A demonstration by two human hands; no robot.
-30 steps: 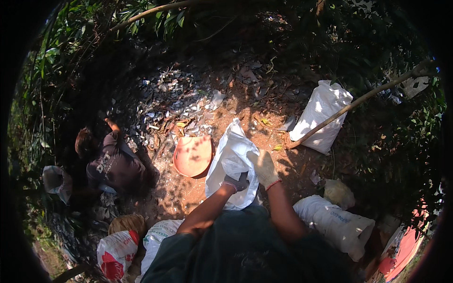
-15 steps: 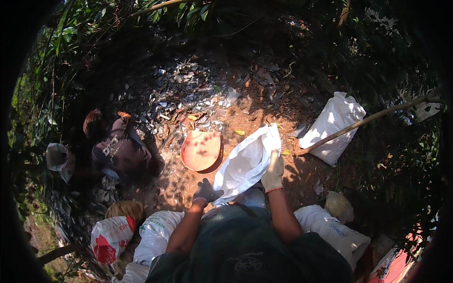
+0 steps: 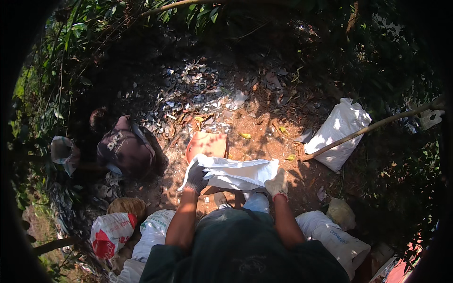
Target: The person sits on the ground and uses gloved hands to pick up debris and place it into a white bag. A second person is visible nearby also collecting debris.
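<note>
A white sack [image 3: 236,172] hangs stretched between two gloved hands, its mouth held wide, apparently ready for filling. The left hand [image 3: 196,178] grips one edge with closed fingers; the right hand [image 3: 277,184] clamps the other. Just beyond the fingers lies an orange basin [image 3: 207,144] on bare earth, near scattered grey shards [image 3: 198,96]. Left of them crouches another person [image 3: 125,146]; full sacks [image 3: 337,127] lie around.

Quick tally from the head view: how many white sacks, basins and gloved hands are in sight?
White sacks: 6, the held sack, one by the pole, one at right, three lower left
Orange basin: 1
Gloved hands: 2, left hand, right hand
Total: 9
</note>
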